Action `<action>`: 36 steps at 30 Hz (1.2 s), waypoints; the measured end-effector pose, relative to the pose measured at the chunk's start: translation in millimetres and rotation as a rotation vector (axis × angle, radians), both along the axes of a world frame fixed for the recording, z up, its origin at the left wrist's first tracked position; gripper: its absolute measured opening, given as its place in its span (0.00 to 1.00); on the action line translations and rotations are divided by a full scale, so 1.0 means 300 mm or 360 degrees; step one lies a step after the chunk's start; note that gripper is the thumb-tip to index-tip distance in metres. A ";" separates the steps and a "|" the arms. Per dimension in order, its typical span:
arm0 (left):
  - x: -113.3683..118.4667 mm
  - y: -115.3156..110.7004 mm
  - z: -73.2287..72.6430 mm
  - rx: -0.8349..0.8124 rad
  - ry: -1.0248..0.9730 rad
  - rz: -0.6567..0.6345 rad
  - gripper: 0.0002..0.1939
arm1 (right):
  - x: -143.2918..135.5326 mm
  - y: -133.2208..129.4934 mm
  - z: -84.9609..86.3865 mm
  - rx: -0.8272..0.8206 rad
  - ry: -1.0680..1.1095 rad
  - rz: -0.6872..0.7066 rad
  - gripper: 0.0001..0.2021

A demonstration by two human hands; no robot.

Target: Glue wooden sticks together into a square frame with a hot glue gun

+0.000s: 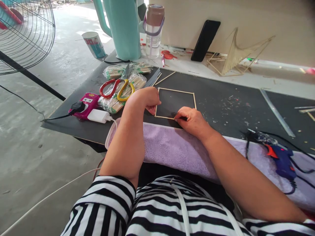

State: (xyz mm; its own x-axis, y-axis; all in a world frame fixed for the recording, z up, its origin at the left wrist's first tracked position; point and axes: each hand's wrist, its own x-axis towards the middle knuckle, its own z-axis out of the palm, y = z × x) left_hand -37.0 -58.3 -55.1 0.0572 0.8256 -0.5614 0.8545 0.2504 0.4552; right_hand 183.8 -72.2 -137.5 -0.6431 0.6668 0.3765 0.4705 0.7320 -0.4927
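A four-sided frame of thin wooden sticks (176, 90) lies on the dark table top (216, 108). My left hand (150, 98) bends over the frame's left side, its fingers closed on the stick there. At the near side, my right hand (189, 118) pinches the stick close to the near right corner, which its fingers partly hide. A purple towel (172, 141) runs along the table edge below both hands. Just left of my left hand, scissors with red and yellow handles (126, 90) rest on plastic-wrapped bundles of sticks (113, 103).
A blue glue gun (283, 160) lies on the towel at right. Behind are a phone (205, 41), a stick model (236, 59), a water bottle (154, 32) and a teal tumbler (125, 29). A pink power socket (90, 103) sits left; a metal strip (277, 113) lies right.
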 end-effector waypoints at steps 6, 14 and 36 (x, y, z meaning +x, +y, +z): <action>0.002 -0.001 0.001 0.0009 0.0017 -0.0010 0.15 | -0.002 0.001 -0.001 0.0003 -0.0003 0.0003 0.09; -0.003 0.000 0.000 0.0014 0.0000 -0.0005 0.15 | -0.001 -0.001 0.005 -0.0006 -0.0013 -0.0002 0.10; -0.004 0.000 0.002 0.0012 -0.0053 -0.0010 0.15 | -0.004 -0.003 0.007 -0.0043 -0.0043 -0.0031 0.09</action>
State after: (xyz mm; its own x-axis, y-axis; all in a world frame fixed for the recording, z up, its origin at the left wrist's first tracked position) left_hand -38.1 -58.2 -54.4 0.0809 0.8295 -0.5526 0.8404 0.2413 0.4853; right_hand 182.6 -73.0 -135.3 -0.6397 0.6889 0.3407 0.4980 0.7092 -0.4990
